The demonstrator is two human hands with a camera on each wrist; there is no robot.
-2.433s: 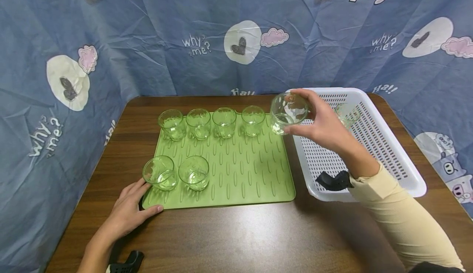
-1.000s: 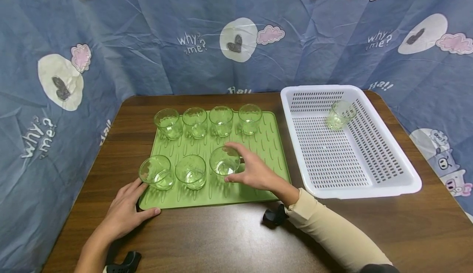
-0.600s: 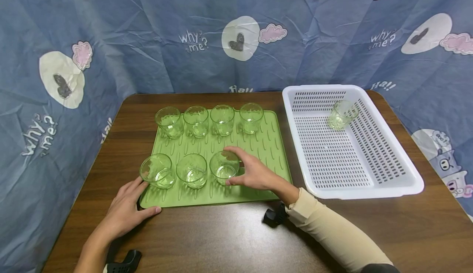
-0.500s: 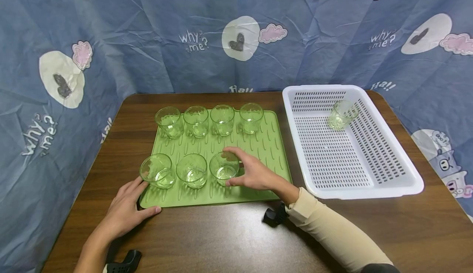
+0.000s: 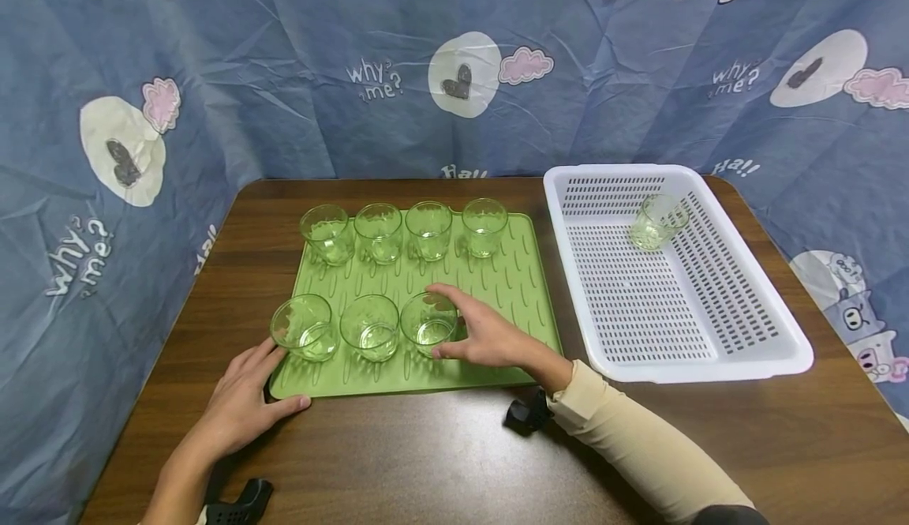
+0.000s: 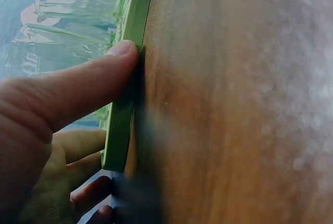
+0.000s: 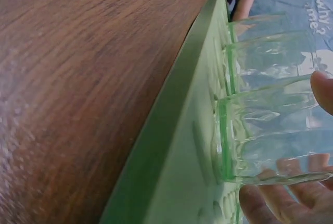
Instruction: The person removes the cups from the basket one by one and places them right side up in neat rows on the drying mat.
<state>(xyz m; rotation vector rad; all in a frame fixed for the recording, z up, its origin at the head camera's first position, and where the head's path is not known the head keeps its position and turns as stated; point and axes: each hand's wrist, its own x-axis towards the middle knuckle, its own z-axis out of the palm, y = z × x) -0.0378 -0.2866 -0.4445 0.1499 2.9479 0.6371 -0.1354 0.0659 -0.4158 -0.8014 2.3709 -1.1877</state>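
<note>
My right hand [image 5: 490, 334] grips a clear drinking glass [image 5: 428, 328] standing upright on the green drying mat [image 5: 521, 288], third from the left in the front row. In the right wrist view, thumb and fingers lie on opposite sides of that glass [image 7: 276, 138], its base on the mat. My left hand [image 5: 245, 400] rests at the mat's front left corner, thumb at the front edge and the other fingers along the left side. Two more glasses, a left one [image 5: 305, 331] and a middle one [image 5: 371, 331], share the front row.
Several glasses [image 5: 429, 233] form a row along the mat's back. To the right, a white perforated basket [image 5: 774, 351] holds one tilted glass [image 5: 649, 225]. A printed blue cloth [image 5: 398, 130] hangs behind the wooden table [image 5: 440, 462].
The right hand has carried the glass from beside the basket to the mat's front row, set it down and shifted it slightly left. The left hand has stayed at the corner.
</note>
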